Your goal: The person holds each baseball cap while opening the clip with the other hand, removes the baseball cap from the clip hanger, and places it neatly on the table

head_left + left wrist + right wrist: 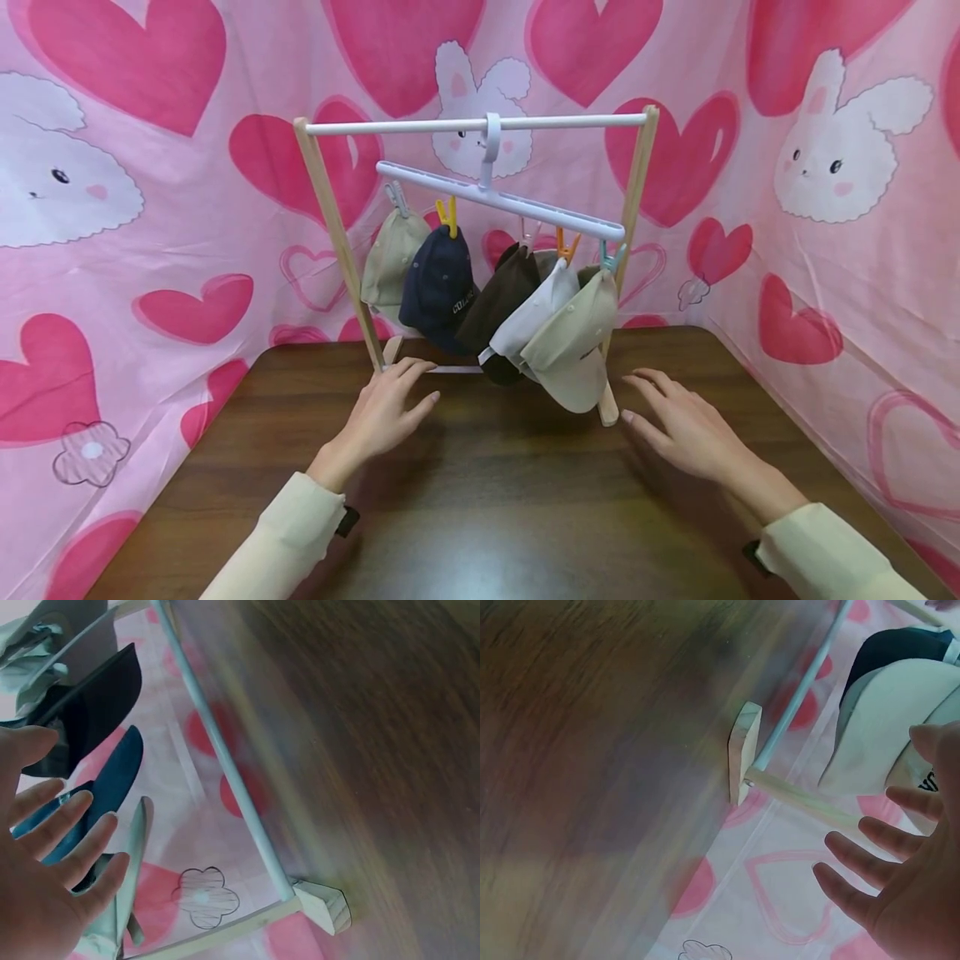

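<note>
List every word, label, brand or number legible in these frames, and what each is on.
"COLO", on the navy baseball cap; the rest is unclear.
Dark lettering on the rightmost beige baseball cap: too small or partly hidden to read.
No other text is readable.

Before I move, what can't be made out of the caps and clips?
Head view: part of the dark brown cap, hidden by the white cap.
Head view: end of lettering on the navy cap, small and turned away.
Right wrist view: lettering on the rightmost beige cap, partly covered by the right hand.
Head view: how the yellow clip joins the hanger, too small.
</note>
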The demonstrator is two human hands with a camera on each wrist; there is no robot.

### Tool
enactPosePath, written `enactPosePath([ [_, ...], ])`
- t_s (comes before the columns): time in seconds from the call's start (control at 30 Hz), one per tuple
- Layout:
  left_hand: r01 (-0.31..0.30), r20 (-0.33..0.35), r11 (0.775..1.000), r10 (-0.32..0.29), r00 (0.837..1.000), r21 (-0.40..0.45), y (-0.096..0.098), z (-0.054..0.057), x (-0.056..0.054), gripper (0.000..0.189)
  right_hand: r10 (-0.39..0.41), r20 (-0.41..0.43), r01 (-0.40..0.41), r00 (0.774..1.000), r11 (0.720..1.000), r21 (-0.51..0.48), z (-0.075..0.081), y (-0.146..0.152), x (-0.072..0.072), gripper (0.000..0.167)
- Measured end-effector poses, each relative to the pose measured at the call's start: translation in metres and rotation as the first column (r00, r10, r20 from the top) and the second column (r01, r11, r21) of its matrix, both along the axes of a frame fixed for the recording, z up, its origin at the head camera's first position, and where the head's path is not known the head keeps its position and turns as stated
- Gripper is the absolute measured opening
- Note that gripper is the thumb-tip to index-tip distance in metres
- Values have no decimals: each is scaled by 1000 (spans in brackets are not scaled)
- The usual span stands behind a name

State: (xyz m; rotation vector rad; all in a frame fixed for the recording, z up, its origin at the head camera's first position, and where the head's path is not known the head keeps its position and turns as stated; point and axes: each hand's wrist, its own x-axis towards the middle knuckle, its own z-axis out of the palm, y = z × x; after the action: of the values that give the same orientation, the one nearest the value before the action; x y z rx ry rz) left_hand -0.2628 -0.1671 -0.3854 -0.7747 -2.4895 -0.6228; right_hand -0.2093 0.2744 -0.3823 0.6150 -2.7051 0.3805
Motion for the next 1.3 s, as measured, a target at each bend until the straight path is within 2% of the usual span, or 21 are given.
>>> enactPosePath([
  [0.37, 26, -4, 996, -26, 1000, 81, 4, 2, 2, 36, 8, -30, -8, 1000, 1000, -19, 9, -2, -2, 51],
  [0.7, 49, -54, 994, -44, 998, 102, 10, 3, 3, 34, -12, -35, 10, 999, 999, -44, 11, -3, -3, 48],
  [1.03, 81, 6, 984, -83, 997, 157, 15, 2, 1, 34, 0, -125, -13, 992, 995, -99, 8, -8, -7, 42],
  [1.3, 111, 22, 976, -117, 993, 186, 17, 1, 3, 33, 2, -138, -19, 990, 993, -118, 11, -14, -8, 40],
])
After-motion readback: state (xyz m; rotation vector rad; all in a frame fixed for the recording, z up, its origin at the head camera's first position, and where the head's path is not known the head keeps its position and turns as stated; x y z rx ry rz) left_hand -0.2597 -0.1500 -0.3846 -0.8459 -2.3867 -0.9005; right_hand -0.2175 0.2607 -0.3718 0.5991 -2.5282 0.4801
